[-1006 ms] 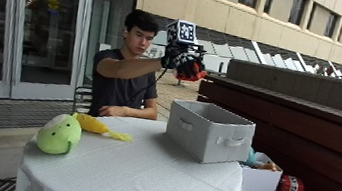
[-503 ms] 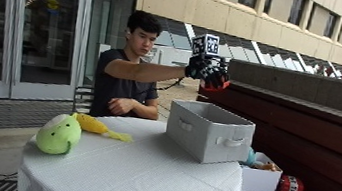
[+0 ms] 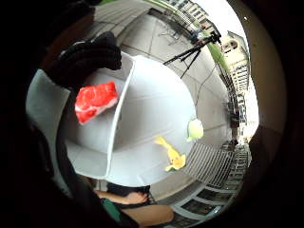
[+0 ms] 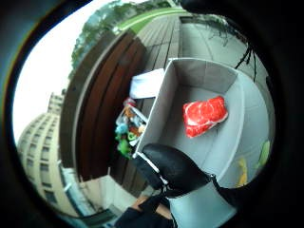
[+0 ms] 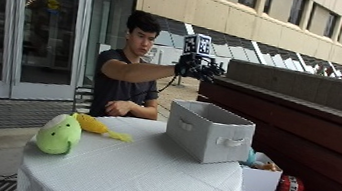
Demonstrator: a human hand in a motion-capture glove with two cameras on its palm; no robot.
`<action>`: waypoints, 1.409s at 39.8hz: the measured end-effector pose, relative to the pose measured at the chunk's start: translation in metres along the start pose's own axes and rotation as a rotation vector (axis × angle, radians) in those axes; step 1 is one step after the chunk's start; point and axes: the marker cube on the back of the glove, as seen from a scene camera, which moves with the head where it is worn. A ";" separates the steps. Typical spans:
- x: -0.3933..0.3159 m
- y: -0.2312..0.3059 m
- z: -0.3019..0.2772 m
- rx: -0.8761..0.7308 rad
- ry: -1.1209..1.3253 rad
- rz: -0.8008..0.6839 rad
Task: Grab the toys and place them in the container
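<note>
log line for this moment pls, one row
right hand: open, above bin | red toy: inside bin, not held | green toy, yellow toy: on table | left hand: resting at table edge

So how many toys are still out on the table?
2: a green plush toy and a yellow one beside it, both lying on the table. A red toy is already inside the container.
</note>
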 end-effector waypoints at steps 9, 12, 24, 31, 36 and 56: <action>0.063 0.050 -0.010 -0.018 0.067 0.055; 0.093 0.068 -0.011 -0.026 0.073 0.094; 0.203 0.144 0.000 -0.046 0.099 0.223; 0.248 0.192 0.025 -0.065 0.124 0.301; 0.265 0.221 0.049 -0.096 0.100 0.411; 0.314 0.309 0.158 -0.173 0.084 0.458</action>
